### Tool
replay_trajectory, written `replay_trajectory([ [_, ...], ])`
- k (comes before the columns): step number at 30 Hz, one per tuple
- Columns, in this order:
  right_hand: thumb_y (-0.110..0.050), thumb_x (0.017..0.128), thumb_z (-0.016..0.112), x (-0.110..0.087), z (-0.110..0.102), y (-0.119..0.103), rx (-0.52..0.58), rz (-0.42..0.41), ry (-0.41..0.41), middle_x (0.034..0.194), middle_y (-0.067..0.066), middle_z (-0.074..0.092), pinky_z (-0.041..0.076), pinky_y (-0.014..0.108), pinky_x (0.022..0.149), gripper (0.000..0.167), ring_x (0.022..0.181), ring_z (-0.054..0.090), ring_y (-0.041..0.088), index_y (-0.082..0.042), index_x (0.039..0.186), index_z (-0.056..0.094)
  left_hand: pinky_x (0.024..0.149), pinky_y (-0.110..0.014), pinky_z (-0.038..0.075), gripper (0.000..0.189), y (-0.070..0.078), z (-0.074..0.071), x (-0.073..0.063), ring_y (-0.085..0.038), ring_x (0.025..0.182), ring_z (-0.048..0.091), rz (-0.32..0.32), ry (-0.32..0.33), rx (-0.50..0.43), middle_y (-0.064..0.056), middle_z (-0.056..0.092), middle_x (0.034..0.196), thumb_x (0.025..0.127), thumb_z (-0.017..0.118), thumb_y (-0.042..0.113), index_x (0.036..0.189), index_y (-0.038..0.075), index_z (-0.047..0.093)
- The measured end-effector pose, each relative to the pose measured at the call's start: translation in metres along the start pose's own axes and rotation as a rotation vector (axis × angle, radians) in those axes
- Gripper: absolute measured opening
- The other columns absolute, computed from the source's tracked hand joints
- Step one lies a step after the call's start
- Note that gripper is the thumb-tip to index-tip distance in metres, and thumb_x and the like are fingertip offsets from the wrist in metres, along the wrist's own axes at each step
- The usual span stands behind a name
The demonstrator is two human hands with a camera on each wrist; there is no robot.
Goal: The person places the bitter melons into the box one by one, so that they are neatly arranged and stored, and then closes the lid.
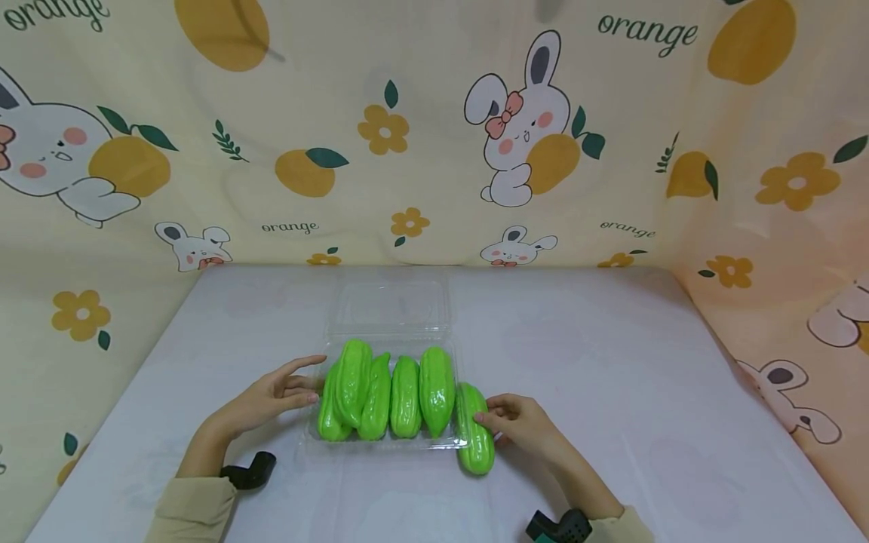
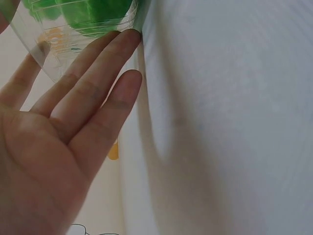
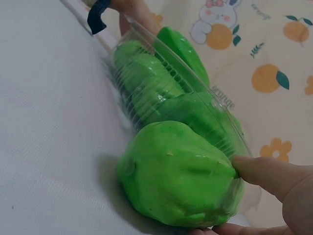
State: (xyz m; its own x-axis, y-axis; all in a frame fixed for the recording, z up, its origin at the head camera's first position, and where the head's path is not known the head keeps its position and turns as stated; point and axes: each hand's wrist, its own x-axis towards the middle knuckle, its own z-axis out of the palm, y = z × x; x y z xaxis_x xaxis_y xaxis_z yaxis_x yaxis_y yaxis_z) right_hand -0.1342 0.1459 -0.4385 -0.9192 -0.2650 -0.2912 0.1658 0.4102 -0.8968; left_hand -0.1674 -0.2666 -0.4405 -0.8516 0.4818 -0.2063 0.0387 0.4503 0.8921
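Observation:
A clear plastic box (image 1: 388, 445) stands on the table with its lid (image 1: 390, 305) folded back. Several glossy green gourds (image 1: 437, 392), long and ridged, lie side by side in it; the leftmost ones overlap. My left hand (image 1: 278, 392) is at the box's left side, its fingers extended; in the left wrist view the fingertips (image 2: 128, 39) meet the clear wall. Outside the right wall, my right hand (image 1: 519, 422) pinches another green gourd (image 1: 479, 452) between thumb and fingers. The right wrist view shows this gourd (image 3: 171, 169) close against the box and low over the cloth.
A white cloth covers the table (image 1: 611, 362). Behind it and along both sides hangs a cream curtain (image 1: 434, 173) printed with rabbits, oranges and flowers. Black devices (image 1: 251, 471) are worn at both wrists.

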Motion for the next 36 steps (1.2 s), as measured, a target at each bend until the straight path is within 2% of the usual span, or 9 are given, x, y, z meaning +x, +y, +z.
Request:
replay_trajectory([
  [11, -0.017, 0.09, 0.065, 0.001, -0.002, 0.004, 0.033, -0.01, -0.03, 0.101, 0.024, 0.067, 0.059, 0.031, 0.068, 0.05, 0.075, 0.062, 0.01, 0.02, 0.12, 0.05, 0.103, -0.059, 0.043, 0.067, 0.0, 0.0, 0.0, -0.046, 0.131, 0.047, 0.0, 0.0, 0.0, -0.029, 0.052, 0.138, 0.097, 0.058, 0.027, 0.152, 0.012, 0.023],
  [17, -0.018, 0.091, 0.063, 0.001, -0.006, 0.004, 0.013, -0.015, -0.024, 0.101, 0.025, 0.067, 0.06, 0.032, 0.07, 0.05, 0.076, 0.063, 0.011, 0.02, 0.122, 0.05, 0.103, -0.058, 0.044, 0.068, 0.0, 0.0, 0.0, -0.046, 0.132, 0.047, -0.007, 0.001, 0.002, -0.029, 0.051, 0.139, 0.096, 0.058, 0.027, 0.153, 0.012, 0.023],
  [32, -0.021, 0.089, 0.064, -0.002, -0.017, -0.002, -0.02, 0.073, 0.097, 0.108, 0.021, 0.067, 0.057, 0.03, 0.075, 0.049, 0.08, 0.065, 0.013, 0.012, 0.123, 0.053, 0.103, -0.059, 0.043, 0.067, 0.001, 0.001, 0.0, -0.046, 0.132, 0.046, 0.001, 0.0, -0.002, -0.029, 0.05, 0.14, 0.097, 0.058, 0.027, 0.153, 0.013, 0.023],
  [36, -0.024, 0.09, 0.064, -0.004, -0.022, -0.002, -0.03, 0.073, 0.104, 0.113, 0.024, 0.066, 0.058, 0.033, 0.077, 0.051, 0.083, 0.067, 0.014, 0.012, 0.126, 0.052, 0.103, -0.06, 0.042, 0.068, 0.0, 0.0, 0.0, -0.046, 0.133, 0.046, 0.004, -0.001, -0.004, -0.029, 0.049, 0.141, 0.096, 0.058, 0.026, 0.153, 0.014, 0.023],
])
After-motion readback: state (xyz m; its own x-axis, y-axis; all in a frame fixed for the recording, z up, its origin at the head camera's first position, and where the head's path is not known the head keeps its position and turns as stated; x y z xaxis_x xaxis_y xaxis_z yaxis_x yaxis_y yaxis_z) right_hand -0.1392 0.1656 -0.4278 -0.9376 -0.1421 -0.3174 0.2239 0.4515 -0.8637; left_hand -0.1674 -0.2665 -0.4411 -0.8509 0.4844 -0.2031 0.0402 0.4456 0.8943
